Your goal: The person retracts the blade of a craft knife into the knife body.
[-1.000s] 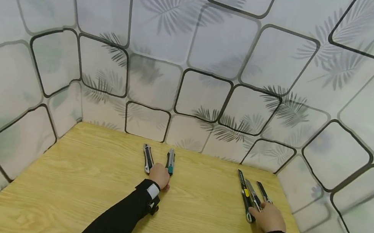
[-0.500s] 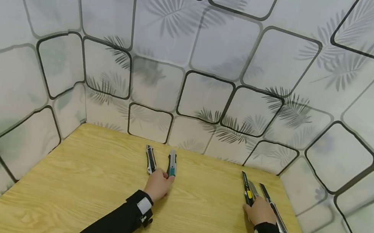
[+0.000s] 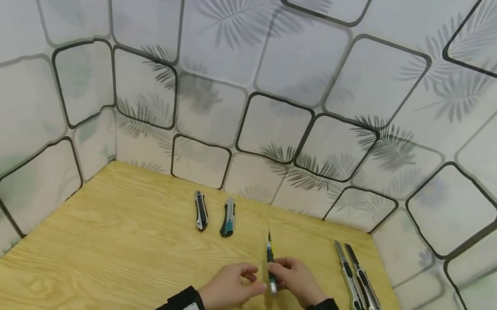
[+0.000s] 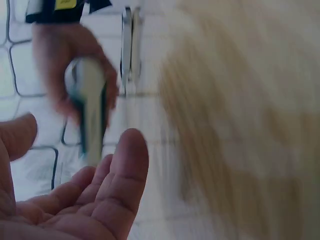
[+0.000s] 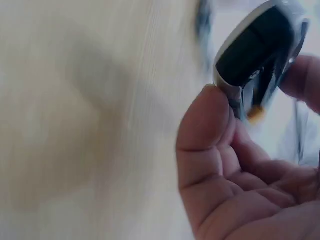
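In the head view my right hand (image 3: 300,281) pinches a black utility knife (image 3: 270,254) with a yellow slider between thumb and fingers. Its blade points away toward the wall, and it is raised over the table's middle. The right wrist view shows the dark rounded butt of the knife (image 5: 257,47) above my fingertips. My left hand (image 3: 233,286) holds nothing; its fingers are loosely bent, close to the left of the knife's butt. The left wrist view has this palm (image 4: 105,200) facing the blurred knife (image 4: 90,110).
Two utility knives, one silver and black (image 3: 200,212) and one teal and grey (image 3: 229,218), lie near the back of the wooden table (image 3: 128,243). At the right lie a silver knife (image 3: 349,279) and a darker one (image 3: 364,286), side by side. Patterned curtains (image 3: 274,127) surround the table.
My right hand has left the rightmost knife, picked up the yellow-slider knife and carried it left. My left hand has come away from the teal knife toward me and to the right.
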### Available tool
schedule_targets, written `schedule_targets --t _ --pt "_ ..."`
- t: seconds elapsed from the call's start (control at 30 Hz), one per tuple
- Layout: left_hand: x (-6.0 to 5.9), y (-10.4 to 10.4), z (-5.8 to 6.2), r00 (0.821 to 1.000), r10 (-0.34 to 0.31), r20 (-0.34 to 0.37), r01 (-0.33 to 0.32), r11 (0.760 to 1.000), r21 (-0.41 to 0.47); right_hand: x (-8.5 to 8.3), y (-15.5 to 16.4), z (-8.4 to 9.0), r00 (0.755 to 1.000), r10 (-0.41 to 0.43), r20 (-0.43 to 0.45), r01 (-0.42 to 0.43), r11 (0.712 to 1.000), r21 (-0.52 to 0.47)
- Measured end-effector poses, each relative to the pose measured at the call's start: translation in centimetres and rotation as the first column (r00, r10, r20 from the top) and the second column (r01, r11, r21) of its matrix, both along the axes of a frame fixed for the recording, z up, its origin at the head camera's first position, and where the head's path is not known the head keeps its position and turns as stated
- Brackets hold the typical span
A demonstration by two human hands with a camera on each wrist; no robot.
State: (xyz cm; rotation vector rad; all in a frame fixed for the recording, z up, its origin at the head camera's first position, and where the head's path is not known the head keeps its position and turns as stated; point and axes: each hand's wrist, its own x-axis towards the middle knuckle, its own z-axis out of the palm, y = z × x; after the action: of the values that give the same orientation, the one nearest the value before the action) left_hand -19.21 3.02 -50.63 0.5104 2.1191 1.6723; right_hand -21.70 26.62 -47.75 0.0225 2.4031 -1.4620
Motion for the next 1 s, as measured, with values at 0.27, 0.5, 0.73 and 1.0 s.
schedule_targets --t 0.27,0.5,0.73,1.0 --pt "1.6 -0.3 -0.3 0.998 0.058 0.030 -0.062 0.988 0.144 1.1 -5.3 0.7 0.997 -0.010 -0.079 -0.001 0.990 -0.138" --pt "2.1 -1.2 -0.8 0.989 0.073 0.128 -0.101 0.968 0.231 0.5 -6.7 1.1 0.993 -0.050 -0.103 0.017 0.955 -0.296" --pt "2.0 -1.4 -0.9 0.983 0.111 0.143 -0.142 0.963 0.229 0.8 -7.8 1.7 0.991 -0.118 -0.056 0.089 0.924 -0.371" --pt "2.1 -1.3 -0.8 0.981 0.132 0.140 -0.166 0.947 0.274 1.2 -8.8 1.1 0.990 -0.138 -0.002 0.124 0.901 -0.416"
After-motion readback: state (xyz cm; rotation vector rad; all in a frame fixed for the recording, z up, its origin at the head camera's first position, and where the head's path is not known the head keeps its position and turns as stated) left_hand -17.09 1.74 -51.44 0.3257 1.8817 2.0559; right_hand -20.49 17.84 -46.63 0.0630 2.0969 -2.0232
